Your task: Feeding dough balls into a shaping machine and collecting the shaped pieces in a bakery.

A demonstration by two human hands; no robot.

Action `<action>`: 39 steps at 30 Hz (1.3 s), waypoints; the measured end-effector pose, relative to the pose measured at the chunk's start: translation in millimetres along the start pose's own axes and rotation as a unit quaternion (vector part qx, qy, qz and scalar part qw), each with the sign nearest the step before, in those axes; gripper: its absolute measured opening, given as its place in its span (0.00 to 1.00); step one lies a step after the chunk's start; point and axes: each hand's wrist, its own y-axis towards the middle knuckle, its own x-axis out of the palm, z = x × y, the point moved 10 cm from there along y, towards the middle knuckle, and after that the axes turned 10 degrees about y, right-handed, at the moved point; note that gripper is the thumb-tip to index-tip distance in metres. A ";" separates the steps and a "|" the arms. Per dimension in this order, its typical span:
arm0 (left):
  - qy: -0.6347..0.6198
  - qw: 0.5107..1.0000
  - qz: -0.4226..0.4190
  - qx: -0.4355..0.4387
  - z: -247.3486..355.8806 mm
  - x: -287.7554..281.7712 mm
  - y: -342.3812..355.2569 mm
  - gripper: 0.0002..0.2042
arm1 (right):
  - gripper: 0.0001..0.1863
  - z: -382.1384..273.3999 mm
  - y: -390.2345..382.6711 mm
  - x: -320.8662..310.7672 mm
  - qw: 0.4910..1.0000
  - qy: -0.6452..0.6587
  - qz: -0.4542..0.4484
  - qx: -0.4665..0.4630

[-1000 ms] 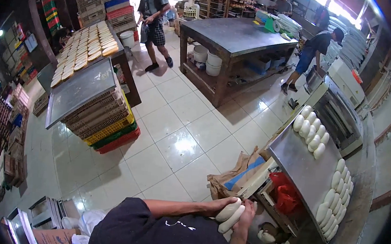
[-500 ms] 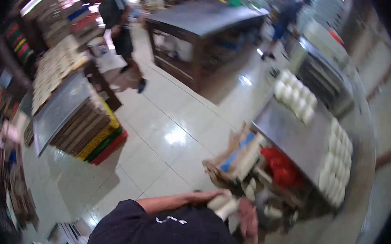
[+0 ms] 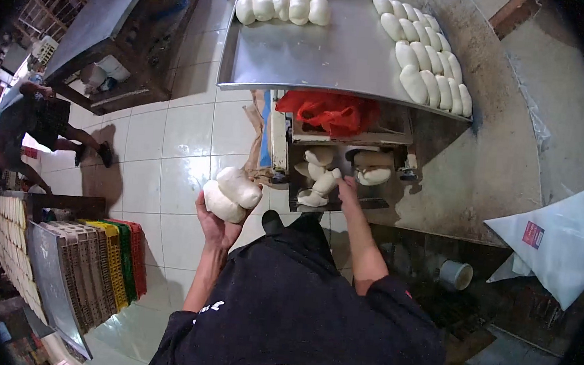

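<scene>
Two smooth white dough pieces (image 3: 226, 203) rest in my left hand (image 3: 214, 230), its fingers curled around them from below, held out over the tiled floor. My right hand (image 3: 348, 190) reaches down into a dark tray (image 3: 376, 205) under the metal table. Its fingers close at the end of an elongated dough piece (image 3: 325, 184). Other dough lumps (image 3: 375, 168) lie around it in that tray, some partly shaded.
The metal table (image 3: 302, 53) ahead carries rows of rounded dough (image 3: 282, 7) and oval dough (image 3: 432, 63). A red plastic bag (image 3: 332, 113) hangs beneath its edge. Stacked crates (image 3: 121, 265) stand left, near a walking person (image 3: 40, 118). A white bucket (image 3: 455, 275) is at right.
My view has swung right toward the metal table. My hands, close together around dough before, are now apart: the left holds two pieces, the right is down at the tray.
</scene>
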 end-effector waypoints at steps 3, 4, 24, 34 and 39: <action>0.012 1.000 0.001 -0.013 -6.9 0.7 -6.8 0.36 | 0.33 -12.8 13.4 25.5 0.987 -0.119 0.076 -0.076; 0.023 1.000 -0.004 -0.012 -6.8 0.6 -9.3 0.37 | 0.34 -21.5 13.7 29.3 0.966 -0.197 0.120 -0.116; 0.116 0.975 -0.011 -0.188 -89.3 23.2 45.8 0.36 | 0.30 -141.0 -203.0 103.2 0.887 0.259 -0.368 -0.106; 0.102 0.976 0.051 -0.185 -81.9 -8.3 17.5 0.37 | 0.44 -3.2 68.7 -81.1 0.928 0.336 0.138 0.081; 0.119 0.976 0.032 -0.180 -82.4 -3.7 14.7 0.34 | 0.35 43.4 90.0 -133.1 0.912 0.324 0.252 0.017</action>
